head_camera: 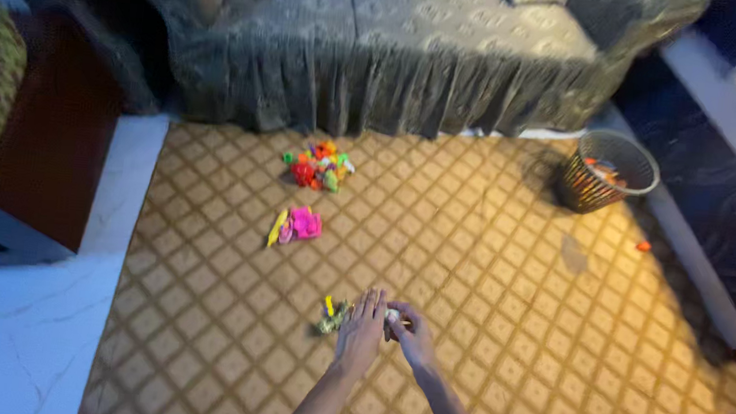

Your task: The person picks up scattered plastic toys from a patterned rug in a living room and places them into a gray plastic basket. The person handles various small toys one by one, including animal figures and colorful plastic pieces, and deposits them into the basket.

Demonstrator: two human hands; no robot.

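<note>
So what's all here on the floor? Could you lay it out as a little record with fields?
floor: patterned yellow carpet
left hand: left hand spread flat, fingers down beside a small greenish-yellow toy
right hand: right hand curled around a small pale thing; too blurred to name
loose toys: mixed colourful pile near the sofa; pink toy with a yellow piece closer in
basket: wire basket at right, a few bits inside
furniture: grey skirted sofa at the back

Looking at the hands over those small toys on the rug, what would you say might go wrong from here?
1. The left hand covers the small toys; one may slip out unnoticed.
2. The right hand pinches a pale piece too small to identify; it might drop.
3. The basket stands far off, so carried pieces could scatter.
</note>
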